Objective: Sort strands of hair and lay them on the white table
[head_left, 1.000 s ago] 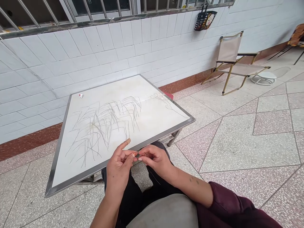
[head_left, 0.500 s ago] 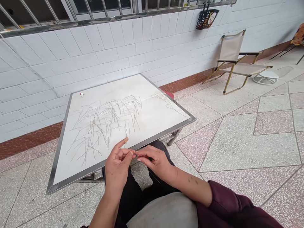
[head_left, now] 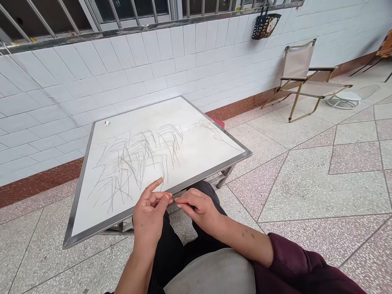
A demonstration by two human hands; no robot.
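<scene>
Over my lap, at the table's front edge, my left hand (head_left: 152,208) pinches thumb against fingertips, with one finger stretched out toward the table. What it holds is too small to make out. My right hand (head_left: 199,207) is just to the right, thumb and forefinger pressed together, and anything between them is likewise too fine to name. A small gap separates the two sets of fingertips. Beyond them, many thin dark bent wires (head_left: 142,157) lie spread over the white table (head_left: 196,163). Several thin wires with looped ends (head_left: 217,132) rest near its right edge.
A small white and red object (head_left: 107,123) sits at the table's far left corner. Behind stands a tiled wall (head_left: 134,77) with barred windows, where a black dotted basket (head_left: 266,26) hangs. To the right are a folding chair (head_left: 298,69) and a low white round stand (head_left: 343,100).
My fingertips, close together or touching before, are now slightly apart, the left hand having moved a little left. The view has shifted slightly; the wires on the table lie as before.
</scene>
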